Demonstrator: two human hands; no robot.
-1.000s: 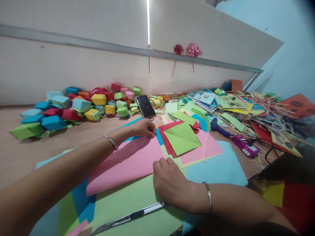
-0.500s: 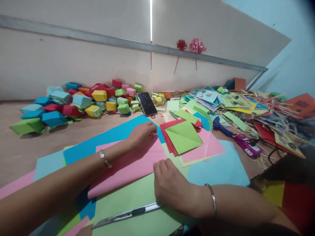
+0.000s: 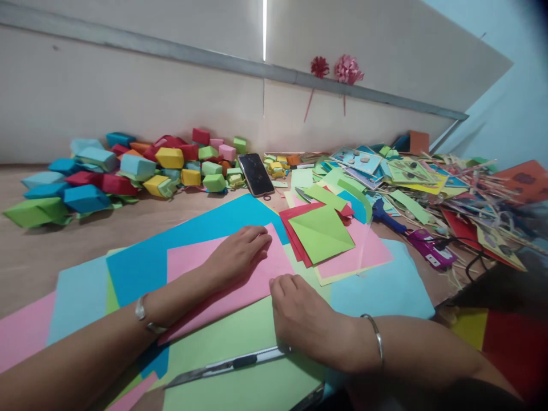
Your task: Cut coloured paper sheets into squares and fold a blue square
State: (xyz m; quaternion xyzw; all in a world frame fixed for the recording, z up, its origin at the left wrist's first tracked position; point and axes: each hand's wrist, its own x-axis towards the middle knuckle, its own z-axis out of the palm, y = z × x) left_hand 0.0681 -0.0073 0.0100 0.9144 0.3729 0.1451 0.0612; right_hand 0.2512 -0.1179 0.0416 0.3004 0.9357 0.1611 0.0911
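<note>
Pink sheet (image 3: 257, 283), one, lying over green paper (image 3: 222, 337). Left hand (image 3: 240, 256): half open, nothing gripped, resting on it, we judge to keep it flat. Right hand (image 3: 302, 319): fingers curled at its near edge; we cannot tell whether they grip. Cutter (image 3: 244, 361): alongside, presumably for reach.

A plain pink sheet of paper (image 3: 277, 260) lies at a slant, seemingly folded over along its near edge. It overlaps a blue sheet (image 3: 139, 264) beyond it and a pale green one (image 3: 240, 391) nearer. The left hand (image 3: 240, 251) covers its middle; the right hand (image 3: 303, 319) meets its near right corner.
</note>
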